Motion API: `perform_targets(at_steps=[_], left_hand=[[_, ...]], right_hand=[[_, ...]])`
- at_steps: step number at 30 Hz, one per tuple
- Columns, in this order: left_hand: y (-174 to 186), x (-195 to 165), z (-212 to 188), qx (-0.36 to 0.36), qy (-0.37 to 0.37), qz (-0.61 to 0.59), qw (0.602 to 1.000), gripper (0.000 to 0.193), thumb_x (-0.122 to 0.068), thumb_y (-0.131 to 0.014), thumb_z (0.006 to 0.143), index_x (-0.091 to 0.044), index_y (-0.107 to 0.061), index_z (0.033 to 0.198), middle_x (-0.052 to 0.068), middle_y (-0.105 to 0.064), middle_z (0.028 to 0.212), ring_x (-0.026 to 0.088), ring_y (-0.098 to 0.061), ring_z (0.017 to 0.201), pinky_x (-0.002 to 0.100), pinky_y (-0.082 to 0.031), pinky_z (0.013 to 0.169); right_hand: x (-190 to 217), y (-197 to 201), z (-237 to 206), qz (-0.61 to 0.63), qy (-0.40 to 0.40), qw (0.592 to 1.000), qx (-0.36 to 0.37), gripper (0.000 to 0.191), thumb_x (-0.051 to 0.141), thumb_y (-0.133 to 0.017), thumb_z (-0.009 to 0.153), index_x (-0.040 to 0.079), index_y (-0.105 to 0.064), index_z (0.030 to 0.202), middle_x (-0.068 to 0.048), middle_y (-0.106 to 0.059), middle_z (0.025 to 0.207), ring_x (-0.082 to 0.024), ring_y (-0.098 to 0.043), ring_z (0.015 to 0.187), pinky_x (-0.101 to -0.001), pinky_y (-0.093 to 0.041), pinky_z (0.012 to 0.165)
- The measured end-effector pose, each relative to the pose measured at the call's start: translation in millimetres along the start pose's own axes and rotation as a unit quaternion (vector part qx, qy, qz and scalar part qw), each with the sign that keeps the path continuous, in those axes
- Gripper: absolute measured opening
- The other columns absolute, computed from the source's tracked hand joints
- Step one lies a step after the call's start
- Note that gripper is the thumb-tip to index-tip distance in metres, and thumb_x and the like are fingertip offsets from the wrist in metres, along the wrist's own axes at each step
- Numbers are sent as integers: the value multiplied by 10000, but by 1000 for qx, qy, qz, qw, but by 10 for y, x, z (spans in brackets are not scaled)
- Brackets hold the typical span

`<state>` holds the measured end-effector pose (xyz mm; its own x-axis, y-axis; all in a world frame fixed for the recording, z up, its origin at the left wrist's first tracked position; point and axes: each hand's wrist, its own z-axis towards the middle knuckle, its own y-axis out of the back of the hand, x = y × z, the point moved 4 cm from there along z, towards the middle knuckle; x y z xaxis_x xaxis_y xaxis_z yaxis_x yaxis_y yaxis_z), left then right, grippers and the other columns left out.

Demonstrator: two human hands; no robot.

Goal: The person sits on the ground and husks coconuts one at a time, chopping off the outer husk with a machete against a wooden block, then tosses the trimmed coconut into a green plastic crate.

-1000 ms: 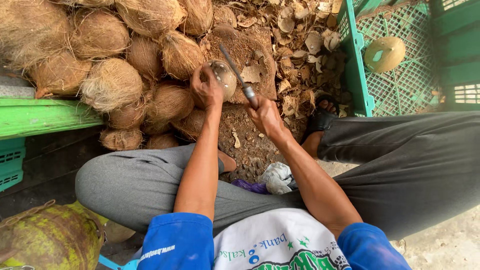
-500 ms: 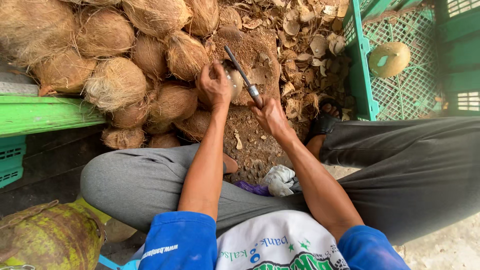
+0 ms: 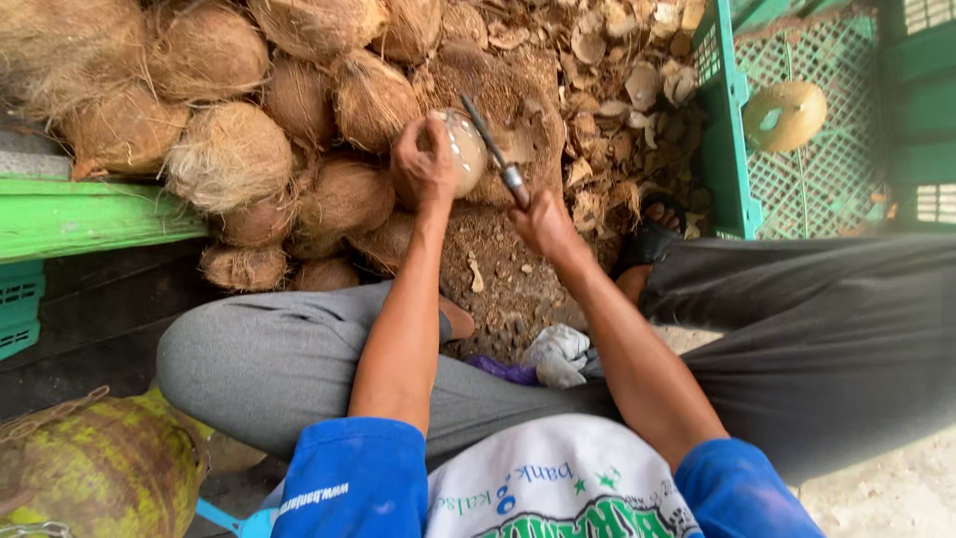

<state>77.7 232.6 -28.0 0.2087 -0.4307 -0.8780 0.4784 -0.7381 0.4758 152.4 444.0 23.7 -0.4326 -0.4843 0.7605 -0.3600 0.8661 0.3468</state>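
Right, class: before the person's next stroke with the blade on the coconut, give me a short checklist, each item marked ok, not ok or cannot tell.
1. Left hand has a firm grip on the peeled coconut: ok.
2. Right hand closed round the knife handle: ok.
3. Blade tip rests on the coconut: ok.
4. Left fingers out of the blade's path: cannot tell.
5. Sandalled foot away from the blade: ok.
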Motion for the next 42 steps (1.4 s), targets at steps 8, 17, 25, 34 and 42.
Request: perform_targets(at_steps=[8,17,25,34,42], left_hand=[[43,101,5,30,71,96,992,519,-656,-460,959,-198,-703,932,2,-713,895,180,-663,778,358,-525,683],[50,-64,-15,51,-28,-17,998,674,-658,-778,752,-73,-620,1049,102,-649,1044,258,-660,980,469,-570,771],[-9,-76,-61,190,69,-101,974,692,-659,-834,695,-104,-729,1096,87,-730,1137,268,-705,1144,520,-543,1001],[-114,-77,-135,-23,125,97,987,713,-683,-643,838,-232,-575,1386,139,-556,1365,296,-624,1164,495,-578,861],[25,14,-109,-16,154,125,980,729,-679,-571,873,-241,-555,1455,127,-618,1277,241,-668,980,394,-545,701]], right_hand=[[-40,-28,50,29,64,996,-63,216,259,-622,1011,100,-616,865,-8,-554,644,-105,-461,474,-316,-426,397],[-274,-180,50,34,-63,997,33,362,318,-612,1036,96,-476,786,23,-470,594,-119,-424,432,-333,-383,354],[-398,-58,-60,109,-36,993,30,285,295,-624,998,140,-496,796,-1,-490,538,-125,-443,389,-316,-401,344],[-442,-32,-104,6,-48,999,18,332,346,-639,998,145,-511,767,-8,-507,609,-122,-436,430,-328,-405,372],[-70,154,-41,63,98,987,-114,368,321,-643,1015,130,-452,766,-14,-515,683,-105,-456,521,-313,-452,437]])
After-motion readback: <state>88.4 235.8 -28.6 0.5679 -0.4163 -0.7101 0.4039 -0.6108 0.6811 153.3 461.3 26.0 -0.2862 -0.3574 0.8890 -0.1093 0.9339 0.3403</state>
